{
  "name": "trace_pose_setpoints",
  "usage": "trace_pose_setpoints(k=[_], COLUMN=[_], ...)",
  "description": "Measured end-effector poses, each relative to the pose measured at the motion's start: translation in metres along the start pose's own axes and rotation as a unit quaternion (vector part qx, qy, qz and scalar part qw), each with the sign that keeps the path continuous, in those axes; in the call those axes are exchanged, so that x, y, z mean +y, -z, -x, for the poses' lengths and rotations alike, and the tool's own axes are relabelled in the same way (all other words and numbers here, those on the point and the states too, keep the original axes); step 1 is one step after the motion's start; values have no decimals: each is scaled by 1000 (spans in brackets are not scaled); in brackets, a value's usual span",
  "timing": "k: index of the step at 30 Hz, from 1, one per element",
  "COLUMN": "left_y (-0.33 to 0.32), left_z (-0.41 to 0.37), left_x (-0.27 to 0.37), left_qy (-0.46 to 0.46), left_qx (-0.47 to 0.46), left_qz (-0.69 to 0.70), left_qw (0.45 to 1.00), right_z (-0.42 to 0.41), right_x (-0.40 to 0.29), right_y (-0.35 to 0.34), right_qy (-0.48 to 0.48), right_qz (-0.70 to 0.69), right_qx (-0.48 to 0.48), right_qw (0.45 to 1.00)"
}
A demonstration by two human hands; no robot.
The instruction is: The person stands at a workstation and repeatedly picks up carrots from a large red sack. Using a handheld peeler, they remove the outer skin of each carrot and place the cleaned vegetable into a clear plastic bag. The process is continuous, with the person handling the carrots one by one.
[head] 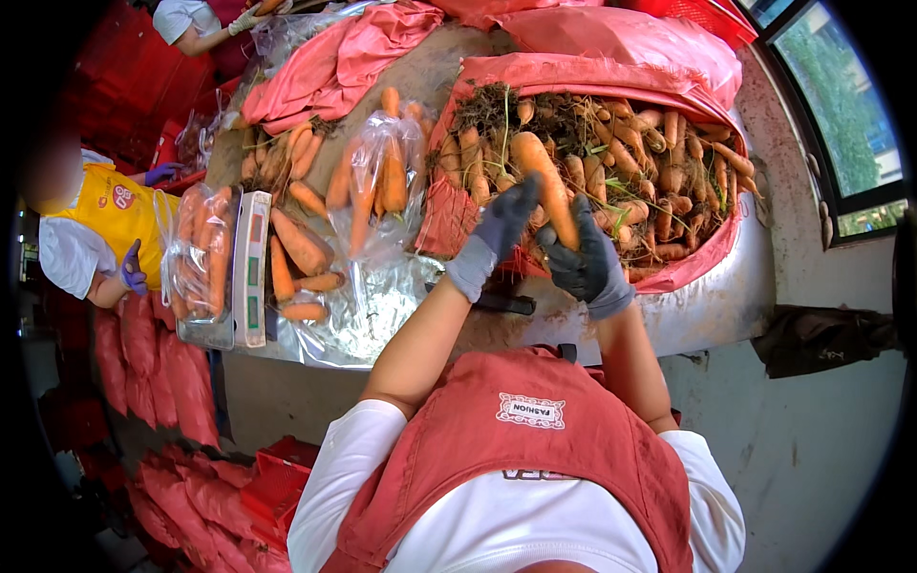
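Note:
A large orange carrot (541,175) is held at a slant by my right hand (589,261), whose dark-coated glove closes around its lower end. My left hand (507,211), in a matching grey-cuffed glove, has its blurred fingertips at the carrot's left side; whether they grip it is unclear. Behind both hands a pink sack (688,276) lies cut or folded wide, full of soil-stained carrots (623,157) with roots and green stems. A clear plastic bag (412,143) with several carrots lies to the left. Loose carrots (301,243) lie beyond it.
A bag of carrots (204,251) rests on a digital scale (251,286) at the table's left. A black-handled tool (505,303) lies near the front edge. A person in a yellow apron (125,208) stands at left; another person's gloved hand (247,19) is at top left. Pink sacks (190,494) lie below.

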State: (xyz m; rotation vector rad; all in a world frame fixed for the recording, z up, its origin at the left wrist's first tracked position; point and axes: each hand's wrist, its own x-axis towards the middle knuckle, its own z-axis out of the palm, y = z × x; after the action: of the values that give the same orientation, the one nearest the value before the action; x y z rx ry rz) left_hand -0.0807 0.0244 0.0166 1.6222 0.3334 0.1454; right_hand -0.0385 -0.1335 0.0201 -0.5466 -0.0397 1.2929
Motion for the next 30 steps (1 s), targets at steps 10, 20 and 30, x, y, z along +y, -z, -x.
trace_pose_setpoints(k=[10, 20, 30], left_y=[-11, 82, 171], left_z=[37, 100, 97], left_x=[-20, -70, -59], left_qy=[-297, -146, -148], left_qx=[47, 378, 279], left_qz=[-291, -484, -518], left_qw=[909, 776, 795], right_z=[-9, -90, -250], right_x=[-5, 8, 92], right_y=[-17, -63, -23], right_qy=[258, -139, -180], right_qz=[498, 389, 474], right_qx=[291, 169, 156], right_qw=[775, 895, 847])
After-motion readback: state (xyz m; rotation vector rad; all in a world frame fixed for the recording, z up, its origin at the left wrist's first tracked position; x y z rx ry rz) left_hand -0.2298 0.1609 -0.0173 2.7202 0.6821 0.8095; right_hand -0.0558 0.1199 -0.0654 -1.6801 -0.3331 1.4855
